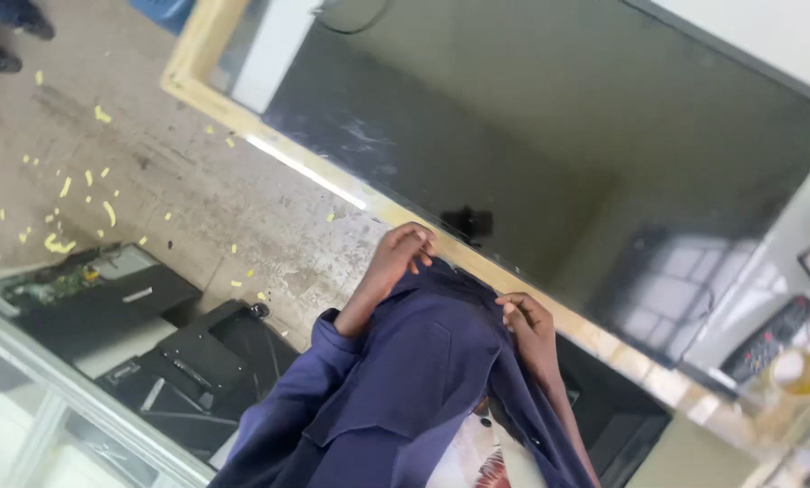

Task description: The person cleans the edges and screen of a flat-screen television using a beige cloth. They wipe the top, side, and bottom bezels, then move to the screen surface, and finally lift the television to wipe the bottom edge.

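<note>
Left hand (397, 258) and right hand (524, 323), each grip pinching the navy jacket (414, 380); beside a dark screen (558, 154).

Dark blue jacket (414, 380) hangs open, its upper edge bunched and lifted near the big dark screen, pale printed fabric showing beneath its front.

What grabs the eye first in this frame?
The big dark flat screen fills the upper right, lying along a pale wooden edge. At centre bottom, the left hand and right hand both grip the upper edge of a navy blue jacket, just below the screen. Yellow scraps dot the worn floor at left, above black panels at lower left.
</note>
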